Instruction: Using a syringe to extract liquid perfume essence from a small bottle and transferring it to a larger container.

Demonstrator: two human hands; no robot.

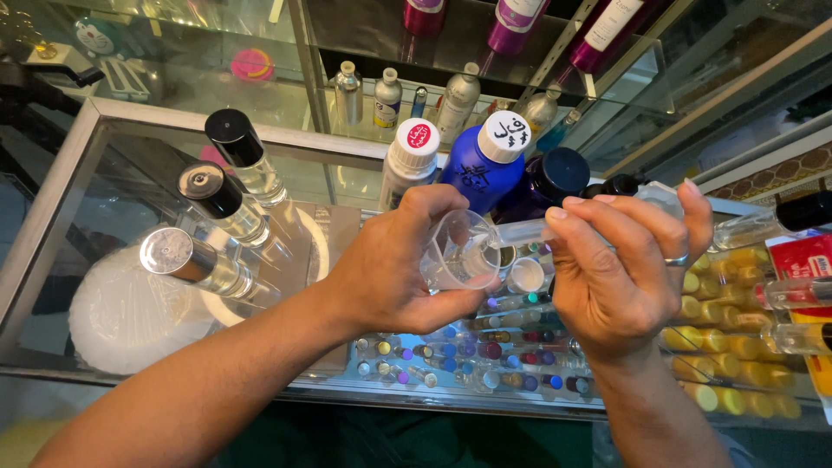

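While the left hand [394,264] grips a clear measuring cup [459,253] just below the blue bottle [481,165], the right hand [620,269] pinches a small vial [529,230], mouth at cup rim; pouring step prob., needs steady tilt.

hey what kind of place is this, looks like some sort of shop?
Probably a perfume or fragrance-oil shop counter. A glass display case holds rows of tiny vials, capped clear bottles stand on top, and the left hand holds a small clear cup.
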